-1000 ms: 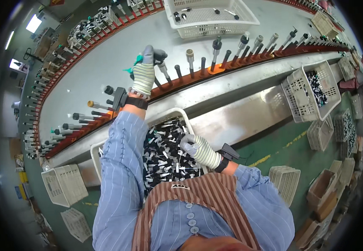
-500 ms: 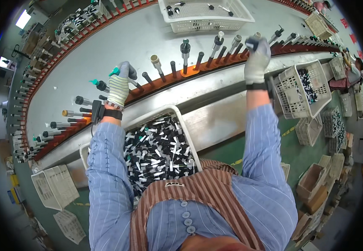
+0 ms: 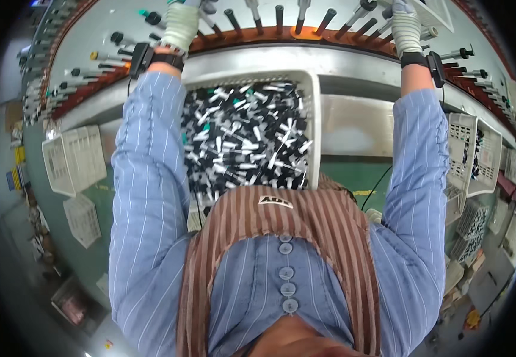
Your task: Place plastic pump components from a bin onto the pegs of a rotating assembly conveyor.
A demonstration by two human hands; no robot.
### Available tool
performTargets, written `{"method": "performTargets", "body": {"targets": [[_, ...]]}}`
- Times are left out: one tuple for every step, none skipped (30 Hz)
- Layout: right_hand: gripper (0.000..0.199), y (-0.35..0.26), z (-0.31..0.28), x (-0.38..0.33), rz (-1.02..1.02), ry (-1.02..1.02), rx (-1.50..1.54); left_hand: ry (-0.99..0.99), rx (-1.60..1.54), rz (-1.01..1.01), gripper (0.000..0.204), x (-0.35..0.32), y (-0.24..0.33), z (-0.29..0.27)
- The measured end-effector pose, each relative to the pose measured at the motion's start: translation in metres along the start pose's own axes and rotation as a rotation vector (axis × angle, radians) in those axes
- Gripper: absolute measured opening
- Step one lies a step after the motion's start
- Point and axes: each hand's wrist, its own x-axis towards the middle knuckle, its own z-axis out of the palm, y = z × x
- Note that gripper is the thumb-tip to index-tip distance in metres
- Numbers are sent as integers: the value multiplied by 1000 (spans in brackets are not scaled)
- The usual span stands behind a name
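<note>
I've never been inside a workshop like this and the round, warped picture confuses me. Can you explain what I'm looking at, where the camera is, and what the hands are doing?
The camera sits on the person's head and looks straight down through a fisheye lens, so straight edges bend near the rim. The blue striped sleeves and brown striped apron at the bottom belong to the wearer.

Both arms reach forward. The left hand and the right hand wear pale knitted gloves, with black bands at the wrists. They are up at a curved orange rail lined with upright black pegs, some carrying small parts. The picture's edge cuts off the fingers, so what they grip cannot be told.

Below the arms is a white plastic basket heaped with small black and white tube-shaped parts. More white perforated crates stand on the green floor either side.
</note>
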Motion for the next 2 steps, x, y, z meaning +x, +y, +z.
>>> {"method": "performTargets", "body": {"targets": [[28,8,-3,-2,7,-2,-15,-31,-450,-85,35,3,13,15],[28,15,-7,1,-87,-70,-55,-24,-452,-90,35,-10,13,13]]}}
